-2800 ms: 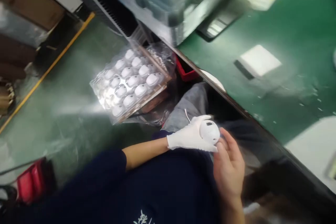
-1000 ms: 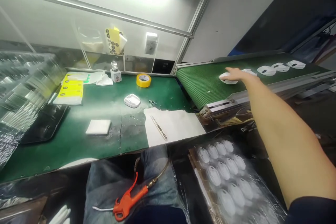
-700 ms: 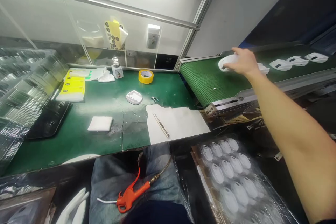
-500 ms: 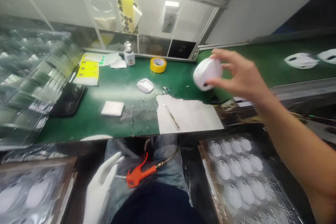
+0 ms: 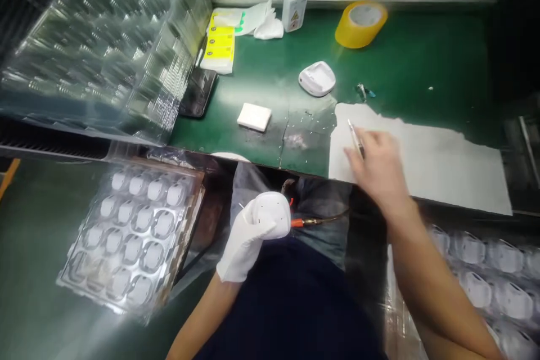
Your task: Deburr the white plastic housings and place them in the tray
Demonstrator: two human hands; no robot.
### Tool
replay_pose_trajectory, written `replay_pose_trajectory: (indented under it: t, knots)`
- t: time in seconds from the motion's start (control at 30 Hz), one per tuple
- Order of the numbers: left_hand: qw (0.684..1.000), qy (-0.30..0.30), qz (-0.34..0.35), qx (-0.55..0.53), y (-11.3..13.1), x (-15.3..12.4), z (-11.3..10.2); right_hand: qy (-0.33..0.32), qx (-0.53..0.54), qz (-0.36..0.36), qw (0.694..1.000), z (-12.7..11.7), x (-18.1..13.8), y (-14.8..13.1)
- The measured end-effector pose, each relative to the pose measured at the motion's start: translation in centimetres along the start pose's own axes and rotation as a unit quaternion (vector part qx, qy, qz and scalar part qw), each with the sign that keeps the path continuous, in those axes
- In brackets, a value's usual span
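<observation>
Head view: one person seated at a green bench (image 5: 261, 76).
Left hand (image 5: 247, 239): gloved, clasped round one white housing (image 5: 273, 215) above the lap.
Right hand (image 5: 375, 166): bare, fingers closing on one slim metal tool (image 5: 355, 138) lying on the white sheet (image 5: 442, 160); grip not yet firm, I judge.
Progress: housing picked up, tool work still ahead.
Trays: one part-filled tray (image 5: 135, 230) at left, another (image 5: 485, 287) at right.
Tape rolls (image 5: 360, 22): one.

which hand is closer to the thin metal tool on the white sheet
Right. The bare right hand is at the thin metal tool, fingers on it. The gloved left hand is below the bench edge, holding a white housing.
</observation>
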State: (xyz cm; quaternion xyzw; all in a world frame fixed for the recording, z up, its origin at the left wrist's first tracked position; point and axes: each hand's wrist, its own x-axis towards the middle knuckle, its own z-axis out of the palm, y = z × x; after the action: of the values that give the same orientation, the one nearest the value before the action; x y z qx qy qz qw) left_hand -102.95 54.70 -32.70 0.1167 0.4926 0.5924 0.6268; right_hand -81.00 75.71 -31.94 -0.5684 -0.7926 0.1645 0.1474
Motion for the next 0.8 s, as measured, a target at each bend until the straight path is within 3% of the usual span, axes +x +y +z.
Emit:
replay_pose_trajectory:
  t: [0.07, 0.13, 0.2, 0.3, 0.4, 0.53, 0.63, 0.8]
  knots:
    - [1.000, 0.008, 0.005, 0.006, 0.0, -0.1, -0.4, -0.030, -0.072, 0.093, 0.993, 0.0, 0.9, 2.1]
    - [1.000, 0.008, 0.012, 0.013, 0.0, -0.1, -0.5, -0.053, -0.071, 0.116, 0.989, 0.0, 1.2, 3.3]
    - [1.000, 0.010, 0.023, 0.018, -0.1, -0.1, -0.5, -0.026, -0.035, 0.107, 0.993, 0.2, 0.6, 3.6]
    - [0.999, 0.025, 0.036, 0.029, -0.1, -0.3, -0.4, 0.050, 0.138, 0.109, 0.983, 0.4, -2.1, 1.7]
    - [0.998, 0.032, 0.041, 0.038, -0.2, -0.4, -0.5, -0.013, 0.371, 0.143, 0.917, 0.9, -6.7, -1.9]
    - [0.996, 0.042, 0.067, 0.052, -0.1, -0.3, -0.7, -0.117, 0.459, 0.095, 0.876, 2.1, -12.7, -6.0]
    - [0.994, 0.034, 0.084, 0.060, 0.1, -0.2, -0.6, -0.124, 0.473, 0.060, 0.870, 3.1, -15.1, -6.9]
    - [0.993, 0.036, 0.084, 0.069, 0.4, -0.4, -0.4, -0.102, 0.479, -0.019, 0.872, 3.9, -16.3, -7.1]
